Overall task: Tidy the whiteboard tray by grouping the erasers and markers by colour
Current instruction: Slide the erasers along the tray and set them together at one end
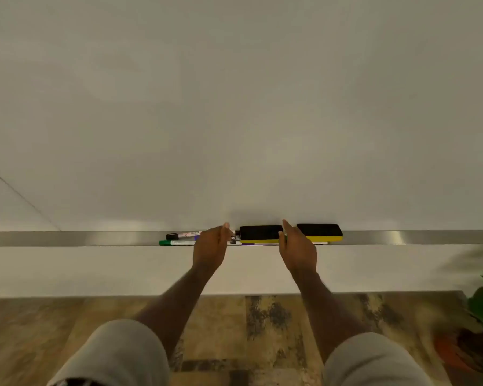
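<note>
lettering on the black marker (183, 235) blurs unreadable; both hands, left (211, 246) and right (297, 247), spread empty, flank one eraser (260, 234).

left hand (210, 247): extended forward, fingers straight and together, thumb side up, palm facing inward, holding nothing
right hand (297, 247): extended forward, fingers straight, palm facing inward toward the left, holding nothing
arms: both forearms bare, reaching out roughly parallel, well apart
sleeves: light grey, at the elbows

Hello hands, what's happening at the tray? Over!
Left hand and right hand open, flanking left eraser. Right eraser, green marker untouched. Nothing blocking.
</note>
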Tool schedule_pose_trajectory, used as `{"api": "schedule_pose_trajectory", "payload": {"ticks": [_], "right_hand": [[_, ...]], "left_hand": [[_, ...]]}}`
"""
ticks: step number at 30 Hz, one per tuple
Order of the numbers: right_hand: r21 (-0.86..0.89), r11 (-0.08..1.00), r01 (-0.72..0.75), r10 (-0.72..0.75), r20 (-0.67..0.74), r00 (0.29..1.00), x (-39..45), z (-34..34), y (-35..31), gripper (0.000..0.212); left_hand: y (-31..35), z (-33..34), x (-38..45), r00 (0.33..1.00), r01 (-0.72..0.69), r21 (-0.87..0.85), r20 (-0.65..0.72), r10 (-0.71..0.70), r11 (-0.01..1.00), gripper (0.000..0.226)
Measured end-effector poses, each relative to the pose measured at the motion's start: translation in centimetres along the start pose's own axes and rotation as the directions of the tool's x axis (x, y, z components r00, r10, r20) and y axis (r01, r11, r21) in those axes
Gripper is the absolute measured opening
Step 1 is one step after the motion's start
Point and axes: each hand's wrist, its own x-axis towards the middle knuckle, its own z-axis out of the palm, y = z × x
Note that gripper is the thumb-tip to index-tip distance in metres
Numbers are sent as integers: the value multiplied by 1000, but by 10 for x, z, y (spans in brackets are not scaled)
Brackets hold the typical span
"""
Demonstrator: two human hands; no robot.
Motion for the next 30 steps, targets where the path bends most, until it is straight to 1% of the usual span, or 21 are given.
{"api": "schedule_pose_trajectory", "payload": {"ticks": [2, 3, 4, 7, 10, 13, 16, 18, 21, 24, 26, 30], "right_hand": [[109, 991, -78, 78, 6, 997, 9, 2, 2, 42], [129, 987, -99, 98, 13, 995, 13, 6, 3, 40], [128, 983, -130, 124, 55, 991, 17, 8, 3, 39], [102, 981, -166, 155, 112, 982, 30, 19, 8, 36], [167, 950, -265, 241, 153, 958, 41, 30, 13, 38], [271, 897, -349, 311, 175, 934, 47, 36, 14, 40], [366, 829, -422, 361, 227, 905, 52, 43, 19, 38], [417, 777, -472, 384, 280, 880, 55, 46, 20, 33], [487, 706, -515, 404, 320, 857, 60, 48, 18, 29], [536, 649, -540, 428, 329, 842, 64, 52, 18, 32], [559, 624, -546, 438, 328, 837, 65, 53, 18, 32], [618, 580, -531, 449, 302, 841, 66, 55, 18, 40]], "left_hand": [[0, 9, 14, 979, 197, -41, 67, -194, 980, 51], [0, 13, 21, 955, 278, -27, 115, -273, 960, 49], [1, 17, 27, 919, 360, -16, 176, -352, 933, 47], [-1, 31, 42, 837, 501, -38, 276, -472, 865, 38], [0, 43, 52, 762, 597, -48, 347, -547, 801, 38], [2, 54, 57, 725, 644, -62, 369, -582, 763, 37], [1, 66, 58, 716, 667, -106, 364, -595, 738, 39], [1, 72, 59, 705, 684, -146, 382, -597, 715, 41], [0, 78, 63, 698, 699, -206, 408, -589, 685, 41], [0, 82, 66, 688, 713, -233, 417, -594, 662, 43], [-1, 83, 66, 701, 705, -258, 395, -594, 660, 44], [-5, 75, 61, 763, 646, -381, 327, -557, 661, 43]]}}
